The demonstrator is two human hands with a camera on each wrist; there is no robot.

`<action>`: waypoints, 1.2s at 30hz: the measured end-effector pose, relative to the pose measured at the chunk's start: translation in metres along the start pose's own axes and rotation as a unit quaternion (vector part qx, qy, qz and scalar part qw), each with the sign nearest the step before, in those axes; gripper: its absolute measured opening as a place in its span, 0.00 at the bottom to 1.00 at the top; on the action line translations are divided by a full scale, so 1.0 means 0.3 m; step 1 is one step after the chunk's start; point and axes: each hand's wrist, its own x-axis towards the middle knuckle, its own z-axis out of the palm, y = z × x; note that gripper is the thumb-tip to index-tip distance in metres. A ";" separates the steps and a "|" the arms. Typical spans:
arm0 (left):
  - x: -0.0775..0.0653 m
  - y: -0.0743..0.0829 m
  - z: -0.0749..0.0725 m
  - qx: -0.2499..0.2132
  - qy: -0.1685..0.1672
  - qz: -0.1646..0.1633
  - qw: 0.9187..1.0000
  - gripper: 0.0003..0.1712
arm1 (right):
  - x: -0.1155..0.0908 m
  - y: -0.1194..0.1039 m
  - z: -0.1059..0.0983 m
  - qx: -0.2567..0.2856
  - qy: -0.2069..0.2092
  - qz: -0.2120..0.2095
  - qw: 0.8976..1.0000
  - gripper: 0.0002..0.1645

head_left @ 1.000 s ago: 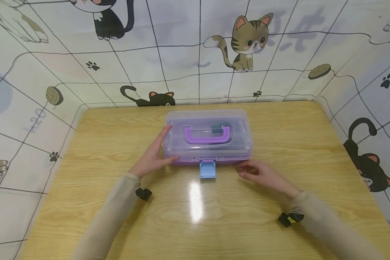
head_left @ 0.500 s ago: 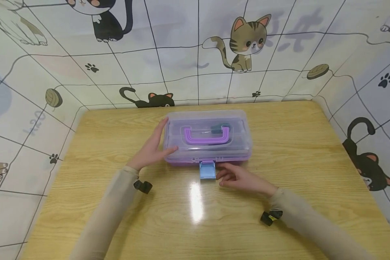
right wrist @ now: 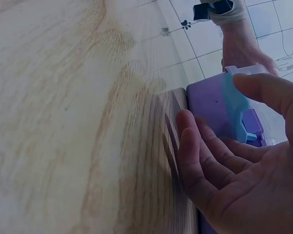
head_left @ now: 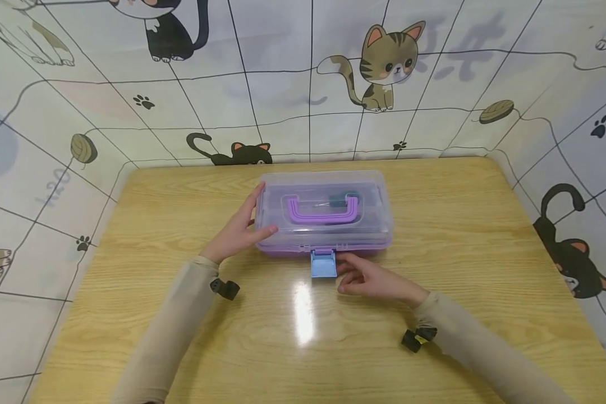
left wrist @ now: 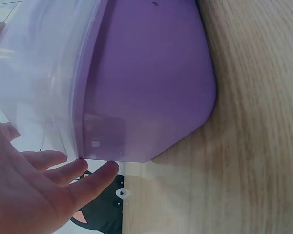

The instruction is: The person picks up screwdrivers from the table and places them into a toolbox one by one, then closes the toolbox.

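Note:
A toolbox [head_left: 272,210] with a purple base and a clear lid sits on the table, its lid down. The purple carry handle [head_left: 323,219] lies on top, and a light blue latch [head_left: 324,265] sticks out from the front, swung outward. Through the lid I make out a green-handled tool [head_left: 340,198] with a thin metal shaft. My left hand [head_left: 234,233] rests on the box's left end, fingers extended along the side and thumb on the lid. Just right of the latch is my right hand [head_left: 371,279], fingers loosely bent; in the right wrist view its thumb overlaps the latch.
The toolbox stands on a wood-grain table [head_left: 464,224]. Behind and at both sides hangs a white sheet [head_left: 278,101] with printed cats and grid lines. Dark wrist cameras [head_left: 224,289] are strapped over both sleeves.
My right hand has moved left along the box front, from near the right corner to the latch. My left hand has shifted slightly, its thumb now higher on the lid. The box stays put.

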 end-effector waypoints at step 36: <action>0.026 -0.123 0.018 -0.011 0.025 0.009 1.000 0.54 | 0.065 -0.101 0.018 -0.052 0.227 0.005 0.973 0.27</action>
